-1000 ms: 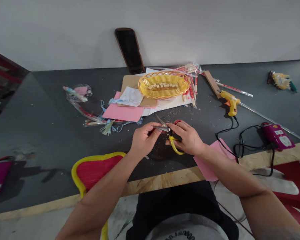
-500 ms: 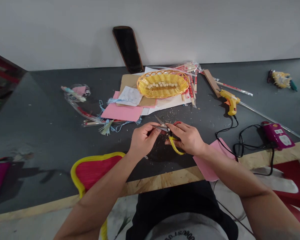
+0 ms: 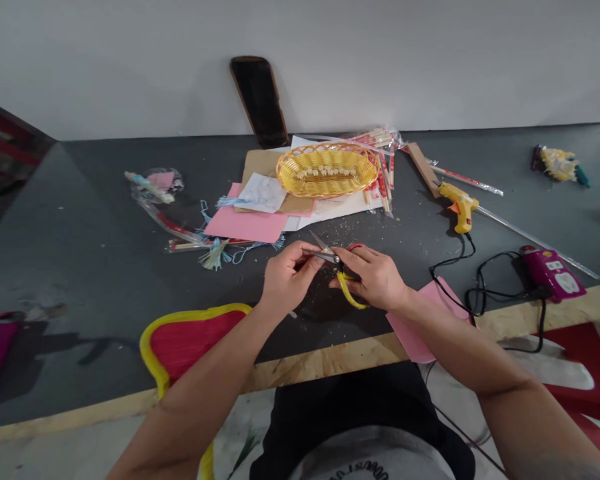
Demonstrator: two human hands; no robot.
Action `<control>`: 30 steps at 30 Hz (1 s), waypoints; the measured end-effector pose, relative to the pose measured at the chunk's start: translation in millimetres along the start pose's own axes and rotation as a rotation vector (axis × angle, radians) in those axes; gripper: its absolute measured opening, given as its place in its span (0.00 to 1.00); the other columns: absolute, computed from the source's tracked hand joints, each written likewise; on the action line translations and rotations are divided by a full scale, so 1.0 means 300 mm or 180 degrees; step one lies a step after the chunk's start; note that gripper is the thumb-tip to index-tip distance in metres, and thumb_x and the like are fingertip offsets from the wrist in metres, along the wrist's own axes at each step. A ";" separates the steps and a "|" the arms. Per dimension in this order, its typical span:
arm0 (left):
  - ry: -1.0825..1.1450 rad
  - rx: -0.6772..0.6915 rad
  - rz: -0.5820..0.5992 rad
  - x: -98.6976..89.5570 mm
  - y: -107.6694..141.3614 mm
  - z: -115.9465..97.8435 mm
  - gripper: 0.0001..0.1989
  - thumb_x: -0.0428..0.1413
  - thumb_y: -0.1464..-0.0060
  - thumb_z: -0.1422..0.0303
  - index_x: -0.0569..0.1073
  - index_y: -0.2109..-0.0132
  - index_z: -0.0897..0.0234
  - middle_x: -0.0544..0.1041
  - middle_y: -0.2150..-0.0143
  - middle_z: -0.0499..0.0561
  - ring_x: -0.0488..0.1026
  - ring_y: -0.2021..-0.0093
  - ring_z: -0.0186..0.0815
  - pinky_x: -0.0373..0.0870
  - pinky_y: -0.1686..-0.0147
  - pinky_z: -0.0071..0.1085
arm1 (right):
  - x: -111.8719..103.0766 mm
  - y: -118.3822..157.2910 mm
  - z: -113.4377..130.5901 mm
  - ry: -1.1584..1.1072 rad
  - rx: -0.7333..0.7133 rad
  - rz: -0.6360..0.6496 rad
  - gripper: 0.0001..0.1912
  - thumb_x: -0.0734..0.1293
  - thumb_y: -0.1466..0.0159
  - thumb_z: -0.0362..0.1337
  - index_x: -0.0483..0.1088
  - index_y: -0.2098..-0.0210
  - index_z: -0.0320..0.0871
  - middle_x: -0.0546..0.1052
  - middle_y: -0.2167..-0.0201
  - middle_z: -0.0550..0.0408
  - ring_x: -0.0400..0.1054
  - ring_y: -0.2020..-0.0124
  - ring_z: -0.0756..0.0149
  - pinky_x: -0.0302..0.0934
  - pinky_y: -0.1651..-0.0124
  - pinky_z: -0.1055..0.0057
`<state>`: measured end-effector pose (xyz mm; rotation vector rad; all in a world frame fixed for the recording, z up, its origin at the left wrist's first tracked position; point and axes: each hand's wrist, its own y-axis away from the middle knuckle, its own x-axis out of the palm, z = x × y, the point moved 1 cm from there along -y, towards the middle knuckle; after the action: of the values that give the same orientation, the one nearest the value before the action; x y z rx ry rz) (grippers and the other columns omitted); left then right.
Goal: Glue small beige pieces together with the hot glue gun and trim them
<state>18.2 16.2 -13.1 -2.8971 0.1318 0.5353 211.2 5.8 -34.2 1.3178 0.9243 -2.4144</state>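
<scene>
My right hand (image 3: 375, 275) is closed on the handles of a pair of scissors (image 3: 349, 291), one handle yellow and one red. The scissor blades are parted and point left, to the fingertips of my left hand (image 3: 291, 270). Those fingers are pinched by the blades; a small pale piece shows there, too small to make out. Little crumbs lie scattered on the dark table (image 3: 180, 287) around both hands. Beyond them stands a yellow woven basket (image 3: 325, 185) with small pale pieces in a row inside.
Pink paper (image 3: 245, 225), tassels (image 3: 214, 255) and wrapped sticks (image 3: 384, 183) lie around the basket. A phone (image 3: 261, 100) leans on the wall. To the right are a yellow glue gun (image 3: 459, 205), a purple power socket (image 3: 555, 273) and black cords. A red, yellow-edged object (image 3: 190, 337) lies front left.
The view has shifted very slightly. Both hands and the scissors keep nearly the same pose.
</scene>
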 end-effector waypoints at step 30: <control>0.0516 -0.0207 0.0310 -0.018 -0.013 -0.009 0.05 0.59 0.44 0.66 0.75 0.66 0.62 0.83 0.71 0.50 0.81 0.69 0.38 0.77 0.66 0.31 | 0.003 -0.004 0.006 -0.0072 -0.0006 -0.0086 0.28 0.68 0.34 0.51 0.70 0.43 0.38 0.79 0.59 0.44 0.75 0.56 0.56 0.71 0.53 0.63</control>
<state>14.7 19.7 -7.9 -3.0076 0.2851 0.3250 208.9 5.6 -33.8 1.2826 0.9440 -2.4430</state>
